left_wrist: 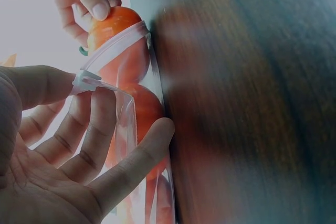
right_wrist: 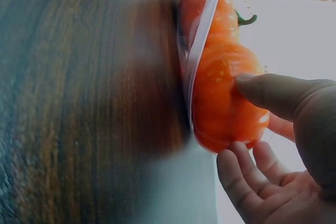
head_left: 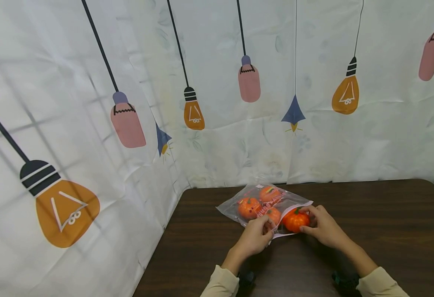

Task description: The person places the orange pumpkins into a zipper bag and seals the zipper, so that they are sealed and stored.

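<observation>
A clear plastic zip bag (head_left: 227, 206) with red print lies on the table, with several small orange pumpkins (head_left: 249, 208) inside. At its pink-edged mouth sits another glossy orange pumpkin (head_left: 295, 221), partly within the opening; its green stem shows in the right wrist view. My right hand (head_left: 324, 227) holds this pumpkin between thumb and fingers from the right. The left hand (head_left: 254, 236) pinches the near corner of the bag's mouth at a whitish zip slider (left_wrist: 86, 81), seen in the left wrist view. One left finger stretches along the bag's side.
The dark wood-grain table (head_left: 380, 218) extends to the right of the bag. Behind it and on the left hang white curtains (head_left: 217, 156) printed with lamps. Dark devices (head_left: 247, 278) sit under both wrists.
</observation>
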Motion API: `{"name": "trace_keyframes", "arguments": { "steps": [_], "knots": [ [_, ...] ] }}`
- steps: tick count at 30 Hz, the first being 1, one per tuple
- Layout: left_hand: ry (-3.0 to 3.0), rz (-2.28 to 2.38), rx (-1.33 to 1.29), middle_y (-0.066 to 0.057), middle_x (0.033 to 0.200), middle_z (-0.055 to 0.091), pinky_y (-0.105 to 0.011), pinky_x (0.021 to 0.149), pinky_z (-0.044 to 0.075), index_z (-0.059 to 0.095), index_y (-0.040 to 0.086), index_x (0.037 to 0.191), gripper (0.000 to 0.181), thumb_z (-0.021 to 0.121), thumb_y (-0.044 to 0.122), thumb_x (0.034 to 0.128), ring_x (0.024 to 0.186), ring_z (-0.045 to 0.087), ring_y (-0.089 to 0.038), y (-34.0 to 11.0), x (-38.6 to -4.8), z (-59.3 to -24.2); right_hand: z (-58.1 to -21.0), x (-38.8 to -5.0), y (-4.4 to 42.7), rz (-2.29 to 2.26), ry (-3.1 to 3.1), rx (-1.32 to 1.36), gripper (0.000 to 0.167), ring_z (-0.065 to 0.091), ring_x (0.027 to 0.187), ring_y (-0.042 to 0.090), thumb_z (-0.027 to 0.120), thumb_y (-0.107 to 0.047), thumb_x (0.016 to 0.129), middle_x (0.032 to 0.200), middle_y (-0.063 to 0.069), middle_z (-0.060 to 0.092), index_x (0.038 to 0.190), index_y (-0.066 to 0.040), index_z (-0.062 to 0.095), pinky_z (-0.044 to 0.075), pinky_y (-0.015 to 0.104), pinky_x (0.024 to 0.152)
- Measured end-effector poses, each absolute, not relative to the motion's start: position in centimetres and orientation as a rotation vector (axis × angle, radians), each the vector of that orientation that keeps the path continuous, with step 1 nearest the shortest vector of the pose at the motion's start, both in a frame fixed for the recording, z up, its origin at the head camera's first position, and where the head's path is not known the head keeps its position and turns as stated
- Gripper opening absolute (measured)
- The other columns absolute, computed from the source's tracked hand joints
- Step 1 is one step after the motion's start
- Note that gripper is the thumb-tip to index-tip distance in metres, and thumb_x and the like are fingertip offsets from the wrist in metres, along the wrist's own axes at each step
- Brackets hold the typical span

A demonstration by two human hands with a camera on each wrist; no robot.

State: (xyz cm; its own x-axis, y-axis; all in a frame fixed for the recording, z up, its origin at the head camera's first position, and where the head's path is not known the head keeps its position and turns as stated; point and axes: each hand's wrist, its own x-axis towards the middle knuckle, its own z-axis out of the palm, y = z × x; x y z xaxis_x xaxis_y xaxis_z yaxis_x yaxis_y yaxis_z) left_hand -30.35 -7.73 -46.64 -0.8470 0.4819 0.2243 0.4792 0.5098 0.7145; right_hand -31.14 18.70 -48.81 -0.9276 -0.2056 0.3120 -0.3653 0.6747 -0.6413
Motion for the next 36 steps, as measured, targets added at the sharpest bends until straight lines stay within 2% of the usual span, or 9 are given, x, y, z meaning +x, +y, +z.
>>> {"name": "trace_keyframes", "arguments": {
  "steps": [6,13,17,22,26,32,36],
  "knots": [
    [2.735,1.266,0.884,0.004,0.072,0.060,-0.016,0.053,0.045,0.064,0.008,0.100,0.005,0.064,0.006,0.0952,0.052,0.050,0.004,-7.68,-30.40,-46.58,-48.83,-31.11,18.67,1.106,-2.633,0.512,0.042,0.052,0.078,0.008,0.085,-0.014,0.081,0.093,0.004,0.057,0.116,-0.006,0.063,0.047,0.024,0.067],
    [2.746,1.247,0.888,0.006,0.074,0.058,-0.015,0.055,0.044,0.065,0.008,0.100,0.004,0.065,0.010,0.0969,0.055,0.049,0.004,-7.63,-30.47,-46.60,-48.77,-31.06,18.55,1.146,-2.603,0.534,0.031,0.056,0.080,0.005,0.082,-0.008,0.083,0.094,0.002,0.061,0.107,-0.008,0.062,0.050,0.024,0.069],
    [2.744,1.240,0.885,0.007,0.075,0.059,-0.015,0.057,0.044,0.065,0.009,0.099,0.003,0.065,0.012,0.0974,0.058,0.049,0.004,-7.63,-30.57,-46.58,-48.66,-31.08,18.60,1.190,-2.625,0.558,0.029,0.056,0.079,0.001,0.079,-0.010,0.087,0.094,0.002,0.063,0.111,-0.009,0.064,0.050,0.024,0.069],
    [2.745,1.235,0.887,0.007,0.076,0.059,-0.015,0.059,0.045,0.065,0.009,0.099,0.004,0.065,0.012,0.0978,0.061,0.049,0.004,-7.72,-30.58,-46.55,-48.60,-31.12,18.70,1.226,-2.636,0.646,0.035,0.059,0.084,0.000,0.077,-0.012,0.089,0.104,0.006,0.064,0.121,-0.005,0.063,0.053,0.024,0.072],
    [2.739,1.251,0.899,0.005,0.076,0.060,-0.016,0.060,0.045,0.065,0.008,0.099,0.004,0.064,0.012,0.0984,0.061,0.049,0.003,-7.82,-30.50,-46.59,-48.60,-31.04,18.75,1.226,-2.651,0.696,0.042,0.063,0.090,0.007,0.077,-0.014,0.090,0.113,0.010,0.062,0.127,-0.003,0.061,0.055,0.024,0.073],
    [2.737,1.261,0.894,0.005,0.076,0.060,-0.016,0.060,0.045,0.065,0.008,0.100,0.005,0.064,0.013,0.0986,0.062,0.049,0.003,-7.84,-30.42,-46.63,-48.50,-30.87,18.77,1.304,-2.690,0.729,0.051,0.066,0.105,0.028,0.075,-0.021,0.093,0.125,0.018,0.055,0.136,-0.003,0.055,0.058,0.032,0.078],
    [2.741,1.259,0.895,0.006,0.076,0.059,-0.016,0.059,0.045,0.065,0.008,0.099,0.004,0.064,0.012,0.0985,0.061,0.049,0.003,-7.81,-30.37,-46.60,-48.50,-30.78,18.67,1.323,-2.703,0.724,0.052,0.064,0.106,0.030,0.073,-0.021,0.094,0.128,0.023,0.049,0.139,-0.002,0.054,0.056,0.029,0.077]
  ]
}}
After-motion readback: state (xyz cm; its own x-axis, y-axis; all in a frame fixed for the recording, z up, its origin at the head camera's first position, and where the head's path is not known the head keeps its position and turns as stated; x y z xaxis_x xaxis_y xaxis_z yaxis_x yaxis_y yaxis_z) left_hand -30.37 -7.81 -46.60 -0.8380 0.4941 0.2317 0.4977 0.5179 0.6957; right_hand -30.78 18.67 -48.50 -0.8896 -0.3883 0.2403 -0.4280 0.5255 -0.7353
